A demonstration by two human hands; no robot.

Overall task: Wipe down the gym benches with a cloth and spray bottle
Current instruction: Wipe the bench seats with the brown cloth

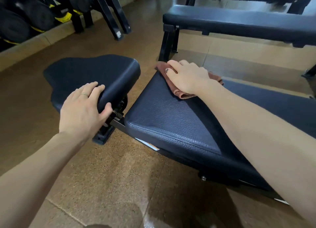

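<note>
A black padded bench lies in front of me, with a long back pad and a separate seat pad to its left. A brown cloth lies on the far corner of the back pad. My right hand presses flat on the cloth, fingers straight. My left hand rests on the near edge of the seat pad, fingers on top and thumb against its side. No spray bottle is in view.
Two more black flat benches stand behind on the right. A black rack leg and dark dumbbells sit at the back left. The floor is brown speckled rubber tile.
</note>
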